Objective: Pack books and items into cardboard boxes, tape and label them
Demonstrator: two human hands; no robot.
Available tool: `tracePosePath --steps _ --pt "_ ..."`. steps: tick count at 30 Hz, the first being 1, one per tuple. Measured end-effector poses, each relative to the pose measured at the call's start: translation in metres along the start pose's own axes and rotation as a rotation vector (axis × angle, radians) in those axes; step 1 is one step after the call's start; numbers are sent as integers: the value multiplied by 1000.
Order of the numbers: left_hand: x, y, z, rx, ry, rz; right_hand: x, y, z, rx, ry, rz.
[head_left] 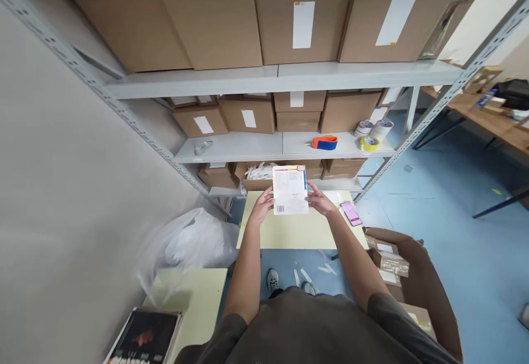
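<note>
The left hand (264, 204) and right hand (319, 198) grip the 2 opposite side edges of a white printed card (290, 190), held above the pale yellow table (268, 235), whose surface runs open between the forearms to the near edge. A phone (351, 213) lies along the right edge, just beside the right forearm. Shelving (252, 144) stands behind the far edge, with a plastic bag (202, 237) left of the table and an open carton (436, 292) right.

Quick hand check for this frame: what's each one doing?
Left hand: holding the white printed item by its left edge.
Right hand: holding the same item by its right edge.
</note>
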State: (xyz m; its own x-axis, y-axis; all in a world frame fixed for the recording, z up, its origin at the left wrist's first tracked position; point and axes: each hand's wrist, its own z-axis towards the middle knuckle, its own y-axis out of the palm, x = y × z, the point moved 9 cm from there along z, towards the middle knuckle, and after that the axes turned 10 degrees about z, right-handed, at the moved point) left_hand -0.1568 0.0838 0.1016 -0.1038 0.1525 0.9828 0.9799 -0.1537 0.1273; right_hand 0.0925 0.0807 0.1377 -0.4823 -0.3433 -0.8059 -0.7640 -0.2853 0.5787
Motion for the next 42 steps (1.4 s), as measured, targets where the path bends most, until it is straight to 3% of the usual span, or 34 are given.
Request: tracePosePath --steps 6,10,12,14,17,19,22,27,29,32,39,42 --pt "1 -17 47 -62 -26 81 -1 -2 20 125 -49 8" --pt "18 -33 69 93 57 365 -2 -10 27 265 -136 -41" --pt "26 -16 73 69 122 471 -3 -11 26 341 -192 -119" --pt "29 21 71 -89 171 434 -4 -3 28 361 -242 -220" --pt "38 68 66 -219 267 244 -6 24 34 277 -323 -356" --pt "44 78 67 -205 292 147 -9 41 39 200 -359 -410" --pt "49 70 75 -177 247 84 -20 42 41 181 -369 -467" --pt "51 46 80 -289 111 -80 -56 -18 23 505 -393 -424" --pt "49 41 76 -316 80 -127 -52 -29 22 442 -301 -298" --pt "46 39 69 -289 70 -164 -44 -29 19 301 -187 -153" --pt "44 37 62 -203 81 -129 -45 -18 10 144 -103 -101" --pt "48 30 67 -45 110 5 -53 -17 10 122 -153 -124"
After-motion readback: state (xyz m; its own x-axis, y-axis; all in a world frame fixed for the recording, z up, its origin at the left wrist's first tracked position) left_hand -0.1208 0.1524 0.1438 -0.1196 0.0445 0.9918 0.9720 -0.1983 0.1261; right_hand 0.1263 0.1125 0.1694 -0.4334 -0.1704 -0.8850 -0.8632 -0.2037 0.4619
